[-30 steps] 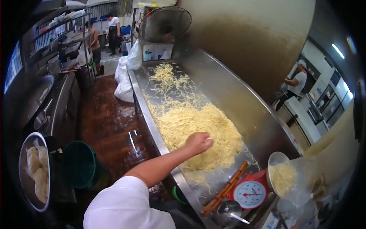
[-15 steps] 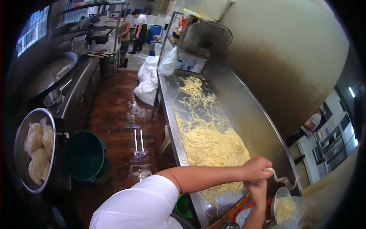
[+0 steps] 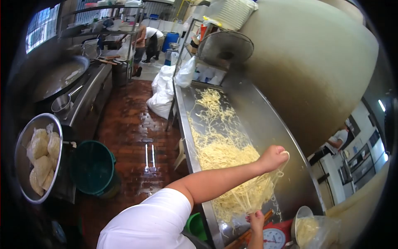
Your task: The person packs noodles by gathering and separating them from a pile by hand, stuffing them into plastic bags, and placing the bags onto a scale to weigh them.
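Observation:
My left hand (image 3: 273, 158) is raised over the right side of the steel table (image 3: 269, 120), fingers closed. A loop of pale noodle shows at its fingertips, and thin strands (image 3: 265, 189) hang below it towards my right hand. My right hand (image 3: 256, 220) is lower, near the table's front end, its fingers pinched at the bottom of these strands. What it grips is too small to make out. Beneath both hands lies a large heap of yellow noodles (image 3: 224, 155), with looser noodles (image 3: 209, 99) spread towards the far end.
A dial scale (image 3: 273, 238) and a metal bowl (image 3: 304, 212) with noodles and a plastic bag stand right of my right hand. On the left are a basin (image 3: 60, 166) of bagged food and a green bucket (image 3: 93, 166). White sacks (image 3: 161, 93) and two people are farther off.
My hands were together at the right, a pale strip trailing from them. They have parted: the left went up, the right down and left. A person in the background has bent lower.

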Available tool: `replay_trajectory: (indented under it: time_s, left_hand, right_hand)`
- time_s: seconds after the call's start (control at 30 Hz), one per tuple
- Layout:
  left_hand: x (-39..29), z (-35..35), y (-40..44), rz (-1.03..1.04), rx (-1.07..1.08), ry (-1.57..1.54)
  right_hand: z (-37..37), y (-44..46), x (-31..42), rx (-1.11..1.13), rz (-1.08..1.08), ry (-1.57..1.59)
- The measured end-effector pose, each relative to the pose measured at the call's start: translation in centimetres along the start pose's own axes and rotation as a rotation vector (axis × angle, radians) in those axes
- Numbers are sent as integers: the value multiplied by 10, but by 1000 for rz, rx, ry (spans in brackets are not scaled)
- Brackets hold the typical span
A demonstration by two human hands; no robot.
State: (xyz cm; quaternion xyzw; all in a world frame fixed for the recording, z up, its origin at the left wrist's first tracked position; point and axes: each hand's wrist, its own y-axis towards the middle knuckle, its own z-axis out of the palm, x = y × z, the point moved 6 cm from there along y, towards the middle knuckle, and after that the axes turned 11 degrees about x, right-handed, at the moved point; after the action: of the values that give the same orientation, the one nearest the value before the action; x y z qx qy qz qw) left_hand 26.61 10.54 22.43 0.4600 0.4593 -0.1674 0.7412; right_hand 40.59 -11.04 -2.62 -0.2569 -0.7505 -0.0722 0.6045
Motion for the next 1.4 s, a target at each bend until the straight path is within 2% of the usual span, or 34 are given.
replay_trajectory:
  time_s: [0.17, 0.23, 0.27, 0.33, 0.37, 0.4, 0.43, 0.47, 0.5, 0.57, 0.67, 0.77, 0.8, 0.9, 0.93, 1.0, 1.03, 1.07, 1.1, 1.13, 1.17, 1.2, 1.23, 1.27, 1.3, 1.4]
  left_hand:
    - [0, 16, 15, -21, 18, -52]
    - [5, 25, 17, -38, 62, -66]
    - [8, 28, 15, -22, 93, 25]
    - [31, 41, 9, -69, 178, 51]
    - [47, 52, 2, -165, 237, -65]
    - [47, 61, -5, -150, 244, 11]
    - [55, 70, -15, -268, 267, -53]
    - [66, 78, -23, -313, 274, -49]
    - [64, 90, -33, -370, 297, -151]
    - [78, 103, -47, -359, 332, -228]
    - [76, 102, -59, -367, 321, -334]
    - [91, 81, -67, -345, 297, -365]
    - [95, 81, -72, -383, 316, -350]
    - [134, 84, -98, -597, 415, -271]
    - [146, 88, -105, -681, 446, -230]
    - [144, 113, -119, -781, 467, -380]
    - [144, 122, -127, -832, 470, -456]
    - [153, 124, -126, -757, 583, -501]
    - [162, 122, -130, -795, 661, -557]
    - [150, 125, -132, -832, 739, -614]
    - [135, 126, -134, -869, 816, -673]
    - [122, 121, -131, -824, 846, -497]
    - [119, 112, -130, -811, 833, -370]
    - [119, 100, -127, -796, 820, -243]
    - [122, 89, -123, -779, 807, -115]
    - [140, 73, -122, -696, 535, -254]
  right_hand:
    - [-21, -16, -50, -130, 132, 14]
    - [-27, -21, -52, -109, 162, -30]
    - [-32, -26, -49, -114, 183, -47]
    - [-38, -24, -28, -156, 57, -370]
    - [-32, -29, -3, -136, 49, -323]
    - [-29, -28, 13, -187, -8, -321]
    - [-6, -48, 74, -159, 3, -138]
    - [-2, -42, 76, -140, -163, -51]
    - [5, -43, 92, -184, -307, -95]
    - [19, -49, 122, -128, -437, -244]
    - [26, -34, 71, 245, -11, -267]
    - [8, -49, 28, 116, 178, 182]
    - [0, -52, 14, 54, 214, 391]
    - [1, -67, 42, 77, 70, 851]
    - [4, -71, 57, 73, 57, 842]
    - [13, -71, 80, 79, 36, 819]
    - [13, -65, 77, 46, -35, 704]
    - [13, -58, 71, 15, -103, 586]
    - [12, -56, 67, -14, -167, 465]
    - [10, -60, 67, 50, -86, 565]
    - [7, -62, 64, 29, -65, 519]
    - [4, -63, 60, 9, -43, 471]
    - [1, -64, 57, -11, -22, 423]
    - [-6, -59, 50, -110, -89, 305]
    - [-9, -57, 37, -118, -63, 342]
    - [-17, -68, 60, -98, -12, 412]
